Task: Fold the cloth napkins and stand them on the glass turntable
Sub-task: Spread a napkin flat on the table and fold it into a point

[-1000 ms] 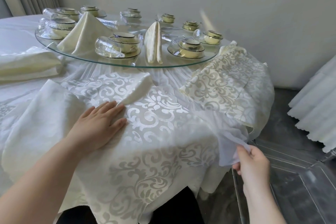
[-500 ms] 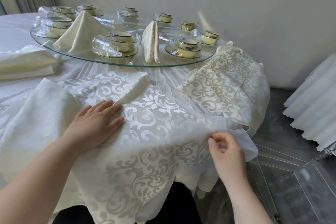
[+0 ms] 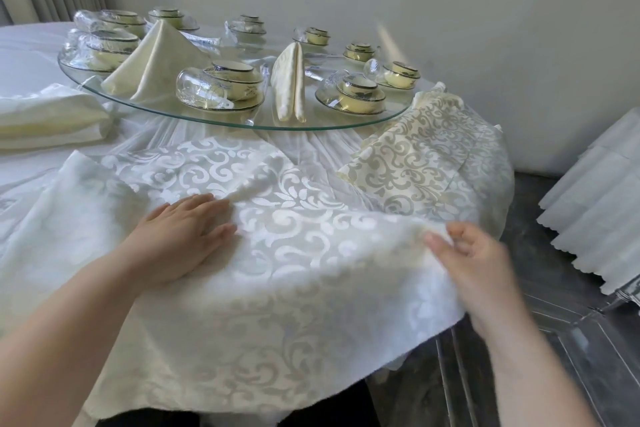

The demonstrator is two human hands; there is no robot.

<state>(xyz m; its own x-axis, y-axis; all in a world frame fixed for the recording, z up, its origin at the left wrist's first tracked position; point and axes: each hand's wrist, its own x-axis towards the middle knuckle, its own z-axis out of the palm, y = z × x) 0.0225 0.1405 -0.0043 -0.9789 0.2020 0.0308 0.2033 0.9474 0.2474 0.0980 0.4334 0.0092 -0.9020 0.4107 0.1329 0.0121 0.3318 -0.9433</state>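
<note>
Held napkin (image 3: 294, 253) draped over near edge of surface (image 3: 31, 55), just short of turntable (image 3: 311, 122). Pressed it flat with left grip (image 3: 180, 239), fingers straight and spread; pinched its lifted right edge in right grip (image 3: 474, 260). Judged it light, limp, slightly slick: best taken by corners and hems, creases pressed firmly.

- right grip (image 3: 474, 253) is blurring out, pinching the big napkin (image 3: 294, 253) edge
- both forearms (image 3: 52, 357) are getting cut off by the bottom edge
- folded cloth (image 3: 45, 118) at left is running off frame
- far bowls (image 3: 247, 24) are looking too tiny, patterns aren't reading
- clear crate (image 3: 554, 374) is getting cropped bottom right
</note>
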